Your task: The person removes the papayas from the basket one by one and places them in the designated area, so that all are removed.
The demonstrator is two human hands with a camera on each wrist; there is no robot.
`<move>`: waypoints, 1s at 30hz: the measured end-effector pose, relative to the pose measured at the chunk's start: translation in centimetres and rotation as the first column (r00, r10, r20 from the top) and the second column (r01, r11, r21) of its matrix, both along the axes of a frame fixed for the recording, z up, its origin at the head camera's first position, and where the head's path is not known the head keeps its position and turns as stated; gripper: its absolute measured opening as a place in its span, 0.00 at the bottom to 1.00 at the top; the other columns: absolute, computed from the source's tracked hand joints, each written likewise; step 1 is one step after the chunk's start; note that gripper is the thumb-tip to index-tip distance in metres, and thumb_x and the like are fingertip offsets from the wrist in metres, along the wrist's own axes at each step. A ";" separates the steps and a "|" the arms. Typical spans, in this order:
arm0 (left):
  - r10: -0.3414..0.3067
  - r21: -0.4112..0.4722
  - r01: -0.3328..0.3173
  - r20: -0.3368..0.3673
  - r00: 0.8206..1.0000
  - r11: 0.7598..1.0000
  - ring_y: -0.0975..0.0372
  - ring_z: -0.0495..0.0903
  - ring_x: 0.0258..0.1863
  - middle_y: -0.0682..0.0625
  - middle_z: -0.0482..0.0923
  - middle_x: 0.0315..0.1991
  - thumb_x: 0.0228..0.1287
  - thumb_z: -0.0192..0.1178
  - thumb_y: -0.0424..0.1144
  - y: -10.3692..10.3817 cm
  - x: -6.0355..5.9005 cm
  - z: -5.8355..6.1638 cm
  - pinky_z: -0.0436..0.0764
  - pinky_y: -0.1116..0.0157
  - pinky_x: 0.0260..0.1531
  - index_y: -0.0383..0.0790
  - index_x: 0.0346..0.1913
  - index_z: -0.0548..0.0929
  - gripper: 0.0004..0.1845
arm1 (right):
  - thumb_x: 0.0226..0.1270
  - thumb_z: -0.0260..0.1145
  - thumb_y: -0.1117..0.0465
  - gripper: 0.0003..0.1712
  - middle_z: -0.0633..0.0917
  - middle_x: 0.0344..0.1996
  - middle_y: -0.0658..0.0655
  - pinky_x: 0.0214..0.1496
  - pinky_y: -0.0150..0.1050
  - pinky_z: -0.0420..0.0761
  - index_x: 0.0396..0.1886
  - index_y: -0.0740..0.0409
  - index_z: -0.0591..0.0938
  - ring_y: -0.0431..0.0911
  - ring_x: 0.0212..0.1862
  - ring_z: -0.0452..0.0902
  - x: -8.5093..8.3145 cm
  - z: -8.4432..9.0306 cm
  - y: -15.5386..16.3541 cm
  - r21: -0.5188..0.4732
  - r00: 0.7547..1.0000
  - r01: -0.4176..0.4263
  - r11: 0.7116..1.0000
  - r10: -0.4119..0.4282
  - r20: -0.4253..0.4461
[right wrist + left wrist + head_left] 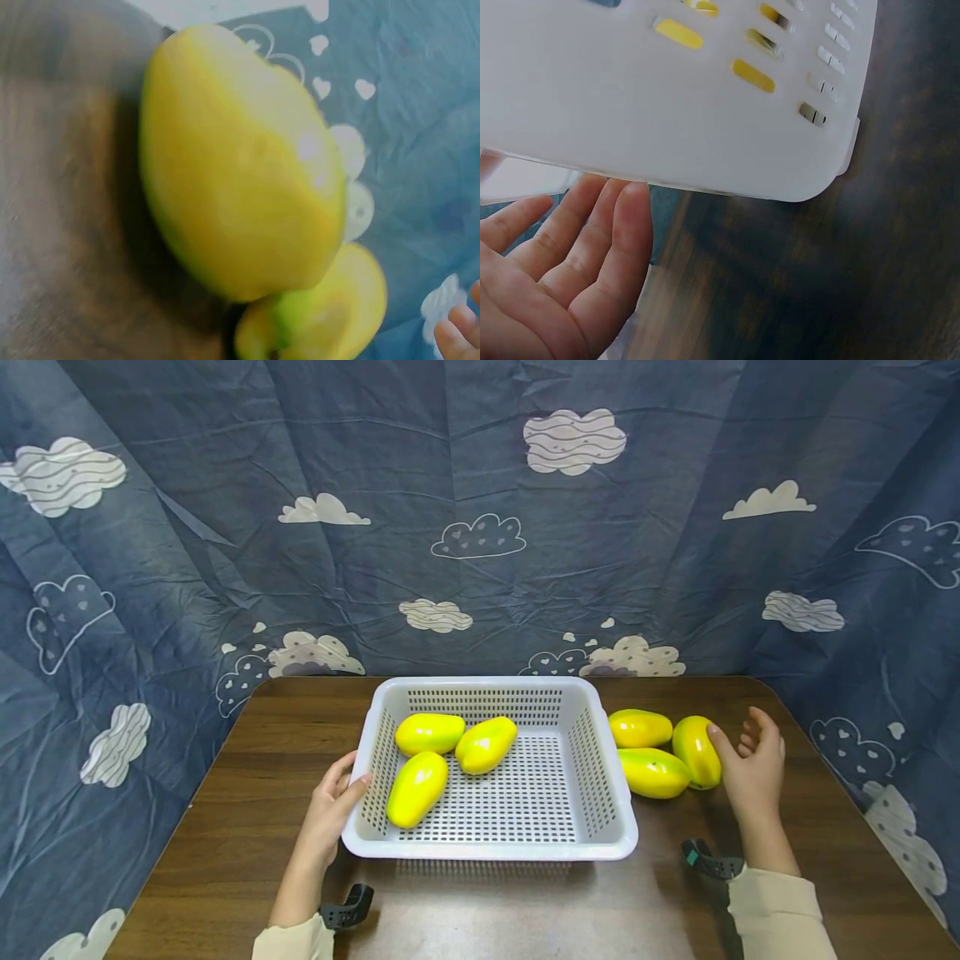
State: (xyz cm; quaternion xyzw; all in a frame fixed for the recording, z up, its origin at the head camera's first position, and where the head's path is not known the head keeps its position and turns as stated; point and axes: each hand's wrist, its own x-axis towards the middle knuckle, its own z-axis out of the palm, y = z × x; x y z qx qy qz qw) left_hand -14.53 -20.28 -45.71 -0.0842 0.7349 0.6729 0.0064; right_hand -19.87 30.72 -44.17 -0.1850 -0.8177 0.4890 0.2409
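Left of the frame's centre, the left hand (335,803) pinches the side of a white basket (491,849) containing three yellow fruits (417,789), while the right hand (756,772), fingers apart, is at another fruit (694,752) at right.

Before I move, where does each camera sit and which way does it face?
Head: on the head, facing forward and down at the basket on the table; left hand, right hand and sleeves show.
Left wrist: on that wrist, facing the basket's outside; left fingers show at lower left.
Right wrist: on that wrist, facing two yellow fruits, patterned cloth beyond; some right fingers show at lower right.
Shared: head and left wrist both show the basket; head and right wrist, those fruits.
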 end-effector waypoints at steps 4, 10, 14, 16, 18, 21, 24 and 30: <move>-0.002 -0.001 0.002 0.000 1.000 1.000 0.48 0.79 0.41 0.34 0.72 0.52 0.63 0.54 0.38 0.0 0.0 0.0 0.80 0.57 0.33 0.45 0.63 0.62 0.25 | 0.59 0.63 0.54 0.37 0.64 0.57 0.58 0.58 0.36 0.64 0.66 0.50 0.59 0.50 0.55 0.60 -0.1 1.3 -0.7 0.003 0.999 -0.023 1.000 0.023 -0.043; 0.002 0.011 -0.002 0.009 1.000 1.000 0.48 0.79 0.41 0.35 0.72 0.52 0.64 0.54 0.39 0.0 0.0 0.0 0.80 0.57 0.33 0.46 0.63 0.62 0.25 | 0.58 0.64 0.55 0.36 0.64 0.57 0.57 0.60 0.36 0.63 0.65 0.50 0.60 0.49 0.55 0.61 -0.1 3.2 -2.2 0.021 0.991 -0.073 0.997 0.075 -0.114; 0.002 0.013 -0.002 0.008 1.000 1.000 0.48 0.78 0.42 0.35 0.71 0.52 0.64 0.53 0.38 0.0 -0.1 -0.1 0.80 0.56 0.34 0.45 0.63 0.62 0.25 | 0.57 0.65 0.57 0.36 0.65 0.55 0.57 0.58 0.35 0.64 0.64 0.51 0.62 0.48 0.53 0.62 -0.1 4.1 -3.2 0.045 0.979 -0.096 0.994 0.102 -0.177; 0.004 0.017 -0.004 0.010 1.000 1.000 0.48 0.78 0.42 0.36 0.72 0.53 0.64 0.54 0.38 0.0 -0.1 -0.1 0.80 0.56 0.34 0.46 0.63 0.62 0.25 | 0.57 0.65 0.58 0.35 0.66 0.54 0.57 0.57 0.34 0.65 0.64 0.52 0.63 0.47 0.52 0.62 -0.1 4.5 -3.7 0.061 0.972 -0.108 0.992 0.118 -0.203; 0.003 0.017 -0.003 0.007 1.000 1.000 0.48 0.78 0.42 0.36 0.71 0.53 0.64 0.53 0.38 -0.1 -0.1 -0.1 0.80 0.56 0.34 0.46 0.63 0.62 0.25 | 0.57 0.65 0.58 0.35 0.66 0.54 0.57 0.57 0.33 0.65 0.64 0.52 0.63 0.47 0.52 0.62 -0.2 4.9 -4.1 0.072 0.966 -0.124 0.990 0.137 -0.221; 0.001 0.013 -0.001 0.008 1.000 1.000 0.48 0.78 0.42 0.36 0.71 0.53 0.64 0.53 0.38 -0.1 0.0 -0.1 0.80 0.56 0.33 0.46 0.63 0.62 0.25 | 0.56 0.66 0.59 0.36 0.66 0.54 0.56 0.57 0.33 0.64 0.64 0.50 0.62 0.47 0.52 0.62 -0.2 5.5 -4.9 0.094 0.959 -0.143 0.985 0.162 -0.231; 0.000 0.013 -0.001 0.007 1.000 1.000 0.47 0.78 0.42 0.35 0.71 0.53 0.64 0.53 0.38 0.0 0.0 -0.1 0.80 0.56 0.33 0.46 0.63 0.62 0.25 | 0.57 0.65 0.59 0.36 0.65 0.55 0.56 0.58 0.34 0.64 0.65 0.49 0.62 0.48 0.54 0.62 -0.3 6.1 -5.7 0.110 0.954 -0.168 0.980 0.190 -0.234; -0.001 0.024 0.001 -0.001 1.000 1.000 0.47 0.78 0.42 0.35 0.71 0.52 0.64 0.53 0.38 0.0 -0.1 0.0 0.80 0.56 0.34 0.46 0.63 0.62 0.25 | 0.57 0.65 0.60 0.37 0.65 0.57 0.58 0.61 0.37 0.62 0.65 0.51 0.61 0.52 0.55 0.61 -0.3 7.7 -8.1 0.133 0.929 -0.249 0.959 0.276 -0.247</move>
